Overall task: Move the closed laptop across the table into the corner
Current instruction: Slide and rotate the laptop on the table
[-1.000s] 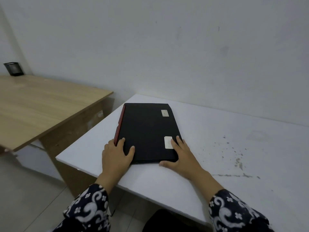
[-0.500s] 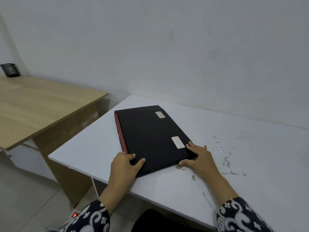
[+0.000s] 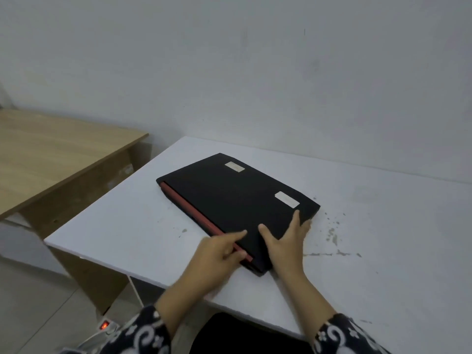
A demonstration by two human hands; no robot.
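Head view. Item: closed black laptop [image 3: 237, 203], red edge strip, 2 pale stickers; lies flat and askew on white table [image 3: 383, 251], near its left end. Left hand [image 3: 217, 254]: fingers against the near red edge. Right hand [image 3: 286, 241]: spread, pressing the near corner.

Closed black laptop [image 3: 237, 203] with red hinge edge and two pale stickers, flat on white desk [image 3: 122, 226], skewed diagonally, near far-left corner.
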